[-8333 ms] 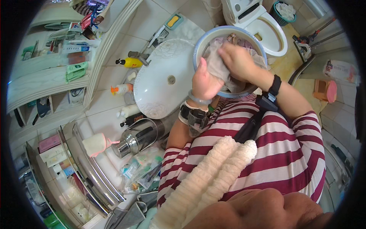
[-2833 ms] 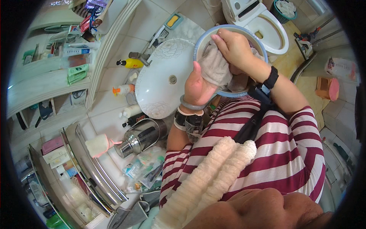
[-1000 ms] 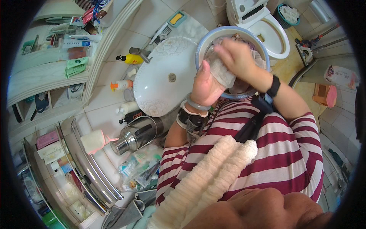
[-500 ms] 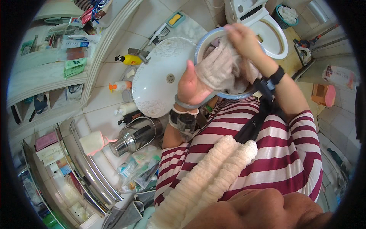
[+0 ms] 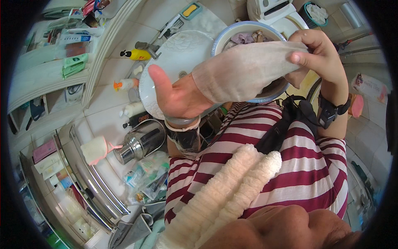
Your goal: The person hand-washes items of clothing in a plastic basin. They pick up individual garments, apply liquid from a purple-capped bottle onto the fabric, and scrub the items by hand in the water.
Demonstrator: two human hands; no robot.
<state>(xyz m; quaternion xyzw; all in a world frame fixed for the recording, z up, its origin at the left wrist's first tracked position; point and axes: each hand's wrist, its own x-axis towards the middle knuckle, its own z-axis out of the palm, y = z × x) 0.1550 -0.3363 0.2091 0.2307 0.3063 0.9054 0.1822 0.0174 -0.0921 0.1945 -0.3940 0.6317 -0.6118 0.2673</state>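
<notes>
- The left hand is raised palm-up in front of the chest, thumb standing apart and pointing up; its fingers are tucked inside a thin, pale beige, translucent piece of cloth, so how they lie in there cannot be told.
- The right hand holds the far end of that cloth, thumb and forefinger pinching its edge while the other fingers curl loosely behind it.
- The cloth is stretched between the two hands, above and just in front of a round blue-rimmed plastic basin, and it covers the nearer part of the basin's opening.
- Inside the basin, behind the cloth, lie a few crumpled bits of laundry, one lilac, one brownish.
- The left wrist carries a pale bangle with a dark strap just below it; the right wrist carries a black wristband.
- To the left of the basin sits a white oval washbasin, with a yellow bottle on the tiled ledge beside it.
- Below the left hand stands a shiny steel kettle.
- A red-and-white striped shirt fills the lower middle, with a cream ribbed towel hanging down over it.
- Shelves with tubes and boxes curve along the left edge.
- A white toilet shows at the top, beyond the basin.
</notes>
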